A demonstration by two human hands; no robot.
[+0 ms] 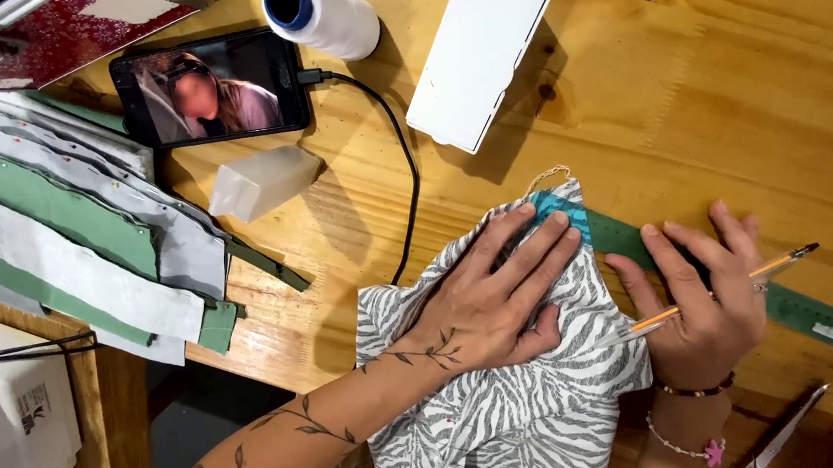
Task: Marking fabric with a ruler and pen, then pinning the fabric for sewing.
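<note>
Both hands on zebra-print fabric, pen in the right one.

Left hand lies flat with fingers spread, pressing the fabric onto the wooden tabletop; grip is open, holding nothing. Right hand rests its fingertips on the green ruler, grip closed around an orange pen lying across the fingers, tip pointing toward the fabric edge. Fabric sits at the near edge of the tabletop and hangs over it toward the person; a teal patch shows at its top corner, touching the ruler's left end. Scissors lie near the right wrist. Further left: a phone with cable plugged in, a white thread cone, a white flat box, and a stack of green and grey fabric strips.
</note>
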